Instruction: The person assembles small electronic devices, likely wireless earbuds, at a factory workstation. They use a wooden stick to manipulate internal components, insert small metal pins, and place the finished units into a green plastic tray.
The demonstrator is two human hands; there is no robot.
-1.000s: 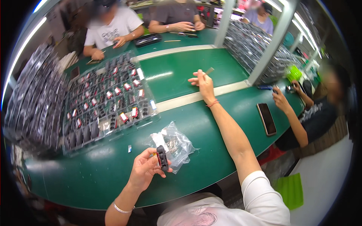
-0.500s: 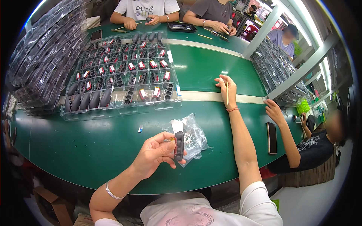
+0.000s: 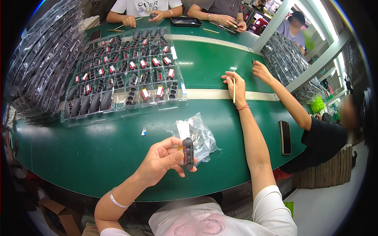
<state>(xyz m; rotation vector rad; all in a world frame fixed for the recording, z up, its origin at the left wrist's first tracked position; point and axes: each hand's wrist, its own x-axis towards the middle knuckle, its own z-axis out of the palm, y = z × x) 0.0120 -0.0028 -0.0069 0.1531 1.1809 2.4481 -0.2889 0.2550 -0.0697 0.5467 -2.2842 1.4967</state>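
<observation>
Between the thumb and fingers of my left hand [image 3: 162, 158] is a small, oblong black plastic part [image 3: 189, 152] with rounded recesses. It is held upright, and a red and yellow piece shows at its left side, under my thumb. My right hand [image 3: 237, 88], stretched out by the pale strip across the table, has a thin wooden stick [image 3: 234, 92] in its grip; the curled fingers partly hide the hold. Beneath and behind the black part lies a crumpled clear plastic bag [image 3: 202, 139] with small bits in it, next to a white slip [image 3: 183, 129].
A clear compartment tray [image 3: 124, 114] holds black parts and red-and-white pieces. Stacked clear trays [image 3: 43, 63] rise at the left, more [image 3: 291, 63] at the right. A phone [image 3: 285, 137] lies near a co-worker's reaching arm [image 3: 289, 96]. A small white-and-blue piece [image 3: 144, 131] rests on the table [image 3: 78, 157].
The co-worker at the right has reached farther out over the green table, a small dark thing at the fingertips. My hands keep their holds, nearly still. The view has shifted slightly.
</observation>
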